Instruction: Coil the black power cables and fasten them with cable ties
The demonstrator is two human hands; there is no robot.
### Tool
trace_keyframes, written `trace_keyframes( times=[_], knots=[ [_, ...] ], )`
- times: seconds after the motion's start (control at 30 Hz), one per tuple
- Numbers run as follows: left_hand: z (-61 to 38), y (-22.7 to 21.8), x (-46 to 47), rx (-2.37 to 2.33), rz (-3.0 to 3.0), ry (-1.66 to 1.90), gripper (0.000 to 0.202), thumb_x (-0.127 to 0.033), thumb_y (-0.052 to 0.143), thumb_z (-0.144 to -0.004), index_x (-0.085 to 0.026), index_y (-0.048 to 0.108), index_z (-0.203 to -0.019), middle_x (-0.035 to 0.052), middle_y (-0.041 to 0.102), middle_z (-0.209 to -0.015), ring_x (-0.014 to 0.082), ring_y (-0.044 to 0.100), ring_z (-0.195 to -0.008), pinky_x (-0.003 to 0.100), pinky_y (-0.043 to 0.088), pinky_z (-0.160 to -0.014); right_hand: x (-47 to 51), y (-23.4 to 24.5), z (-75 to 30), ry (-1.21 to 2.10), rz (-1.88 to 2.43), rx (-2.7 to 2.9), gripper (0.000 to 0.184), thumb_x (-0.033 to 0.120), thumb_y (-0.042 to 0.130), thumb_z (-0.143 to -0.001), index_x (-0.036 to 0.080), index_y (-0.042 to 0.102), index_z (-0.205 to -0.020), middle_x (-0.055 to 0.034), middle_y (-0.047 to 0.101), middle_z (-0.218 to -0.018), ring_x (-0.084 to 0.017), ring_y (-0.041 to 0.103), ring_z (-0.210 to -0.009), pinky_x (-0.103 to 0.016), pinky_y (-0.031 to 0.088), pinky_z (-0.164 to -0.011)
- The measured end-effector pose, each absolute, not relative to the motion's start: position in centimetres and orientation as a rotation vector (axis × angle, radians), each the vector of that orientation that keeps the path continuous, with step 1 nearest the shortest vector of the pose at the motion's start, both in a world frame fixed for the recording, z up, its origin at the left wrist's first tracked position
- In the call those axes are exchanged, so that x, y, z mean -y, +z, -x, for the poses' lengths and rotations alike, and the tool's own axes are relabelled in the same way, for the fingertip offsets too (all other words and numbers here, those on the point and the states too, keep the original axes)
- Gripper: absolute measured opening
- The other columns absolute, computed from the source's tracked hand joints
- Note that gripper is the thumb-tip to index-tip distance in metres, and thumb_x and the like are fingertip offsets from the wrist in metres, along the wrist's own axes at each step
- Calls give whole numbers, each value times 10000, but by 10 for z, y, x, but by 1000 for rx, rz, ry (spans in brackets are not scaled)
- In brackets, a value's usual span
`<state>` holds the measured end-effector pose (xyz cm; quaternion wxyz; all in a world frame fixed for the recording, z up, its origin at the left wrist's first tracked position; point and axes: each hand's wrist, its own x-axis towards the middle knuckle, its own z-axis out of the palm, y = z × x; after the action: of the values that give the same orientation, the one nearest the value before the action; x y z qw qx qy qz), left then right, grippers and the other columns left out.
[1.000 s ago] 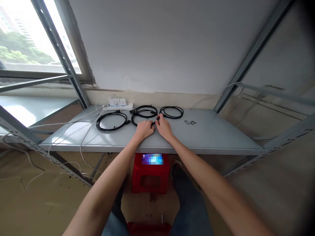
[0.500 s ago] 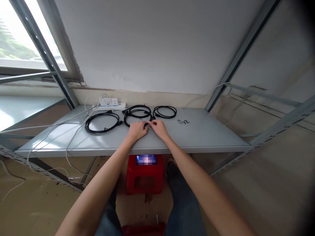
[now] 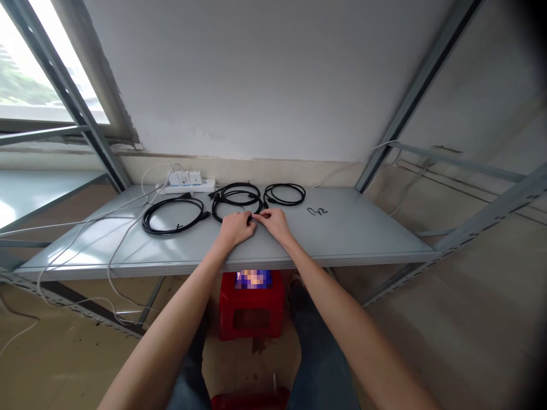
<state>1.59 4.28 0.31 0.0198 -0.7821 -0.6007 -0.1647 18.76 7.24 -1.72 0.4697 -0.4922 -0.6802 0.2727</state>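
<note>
A coiled black cable [image 3: 215,210] lies on the grey metal shelf, its near side running under my hands. My left hand [image 3: 236,228] is closed on the near part of this coil, knuckles up, with a short black piece showing at its thumb. Right beside it, my right hand [image 3: 274,223] pinches with thumb and forefinger close to the left thumb. What lies between those right fingertips is too small to make out. Two thin black ties [image 3: 317,211] lie to the right of my hands.
Another coiled black cable [image 3: 147,223] lies on the left, one behind [image 3: 239,184], one at right [image 3: 304,193]. A white power strip [image 3: 207,186] with plugged-in adapters stands by the wall. White cords [image 3: 111,250] hang over the shelf [image 3: 363,239]. Below, a red stool [image 3: 252,302] bears a lit phone [image 3: 253,279].
My fingertips have shifted slightly against each other, and less of the black piece between them shows. The view has moved a little; the other coils and the ties stay in place.
</note>
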Motion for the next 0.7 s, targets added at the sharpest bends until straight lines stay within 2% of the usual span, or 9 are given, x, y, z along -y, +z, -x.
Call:
trace_keyframes(
  times=[0.33,0.6,0.7],
  knots=[
    [-16,6,-41,1873,2454,-530,378,-444,449,-1038,-219,745,-1108,137,800,-1017,336,745,-1006,371,489,-827,-82,-29,-193,776,1079,1680,161,353,837,-826,195,861,-802,-49,805,-771,-228,717,-751,-318,505,-718],
    [-15,4,-42,1870,2475,-562,359,-434,444,-1035,-232,722,-1137,123,800,-1007,335,749,-1022,372,487,-849,-80,-23,-191,791,1147,1726,75,257,826,-823,194,865,-813,-53,829,-831,-236,733,-795,-314,523,-749],
    [-16,5,-42,1866,2478,-573,345,-428,447,-1032,-234,712,-1134,116,801,-984,331,753,-1000,367,487,-832,-80,-21,-191,811,1140,1752,94,242,785,-839,191,850,-794,-50,818,-806,-226,717,-781,-310,508,-745]
  ],
)
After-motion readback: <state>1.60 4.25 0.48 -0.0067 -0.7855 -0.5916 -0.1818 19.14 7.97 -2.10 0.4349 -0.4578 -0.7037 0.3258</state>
